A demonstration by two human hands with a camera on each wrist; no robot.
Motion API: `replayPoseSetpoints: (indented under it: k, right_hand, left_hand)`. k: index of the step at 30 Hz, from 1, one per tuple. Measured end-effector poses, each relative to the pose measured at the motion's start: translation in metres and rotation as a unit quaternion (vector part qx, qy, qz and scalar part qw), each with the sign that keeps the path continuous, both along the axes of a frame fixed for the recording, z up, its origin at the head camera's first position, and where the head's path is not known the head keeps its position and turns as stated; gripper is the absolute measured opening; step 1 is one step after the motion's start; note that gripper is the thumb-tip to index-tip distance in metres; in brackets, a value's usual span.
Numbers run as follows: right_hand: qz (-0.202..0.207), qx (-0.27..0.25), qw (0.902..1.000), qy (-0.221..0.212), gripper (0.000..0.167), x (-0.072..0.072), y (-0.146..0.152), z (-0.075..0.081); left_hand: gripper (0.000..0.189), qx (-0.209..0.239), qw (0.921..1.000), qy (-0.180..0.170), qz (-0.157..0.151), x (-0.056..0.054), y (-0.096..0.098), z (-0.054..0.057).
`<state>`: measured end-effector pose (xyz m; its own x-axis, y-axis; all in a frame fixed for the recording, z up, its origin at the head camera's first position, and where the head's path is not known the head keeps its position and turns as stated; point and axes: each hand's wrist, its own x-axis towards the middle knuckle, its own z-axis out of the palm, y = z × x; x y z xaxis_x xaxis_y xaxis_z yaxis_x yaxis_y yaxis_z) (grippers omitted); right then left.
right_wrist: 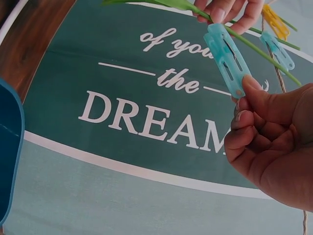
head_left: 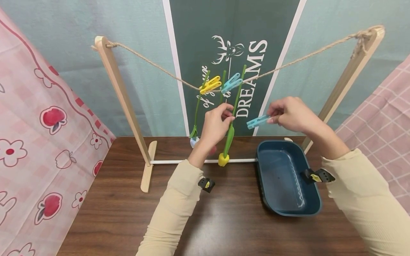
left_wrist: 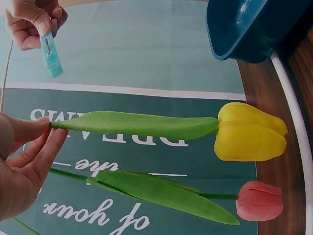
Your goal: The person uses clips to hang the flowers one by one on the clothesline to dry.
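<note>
My left hand (head_left: 217, 122) pinches the green stem of a yellow tulip (left_wrist: 252, 132), which hangs head down with its stem top reaching the rope (head_left: 153, 64). In my right hand (head_left: 293, 113), thumb and fingers pinch one end of a light blue clothespin (right_wrist: 229, 61), held apart from the rope. A yellow clothespin (head_left: 210, 85) and another blue clothespin (head_left: 232, 83) sit on the rope, each with a stem at it. Below them hang a pale blue flower (head_left: 194, 142) and a pink tulip (left_wrist: 259, 201), the latter mostly hidden by my left arm in the head view.
Wooden posts (head_left: 123, 96) at left and right carry the sagging rope. A white rod (head_left: 166, 162) runs low between them. On the brown table (head_left: 118, 213), a dark blue basin (head_left: 282, 177) stands at the right. Printed curtains hang behind and at both sides.
</note>
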<state>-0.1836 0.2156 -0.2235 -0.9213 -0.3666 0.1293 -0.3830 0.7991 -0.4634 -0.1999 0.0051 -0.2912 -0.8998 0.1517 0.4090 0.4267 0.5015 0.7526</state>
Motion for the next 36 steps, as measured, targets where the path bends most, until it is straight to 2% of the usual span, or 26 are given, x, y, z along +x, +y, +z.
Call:
replayPoseSetpoints:
  k: [14, 26, 36]
  right_hand:
    - [0.001, 0.007, 0.9998, 0.019, 0.004, -0.003, -0.004, 0.009]
    - [-0.006, 0.003, 0.9997, 0.025, 0.004, -0.005, -0.006, 0.020]
    - [-0.014, 0.002, 0.9991, 0.039, 0.005, -0.003, -0.007, 0.026]
  left_hand:
    - [0.023, 0.002, 1.0000, -0.008, 0.004, 0.001, -0.001, 0.000]
    - [0.022, -0.003, 1.0000, 0.006, 0.001, 0.001, -0.001, 0.000]
    - [0.022, 0.000, 1.0000, -0.004, 0.003, 0.002, 0.001, 0.002]
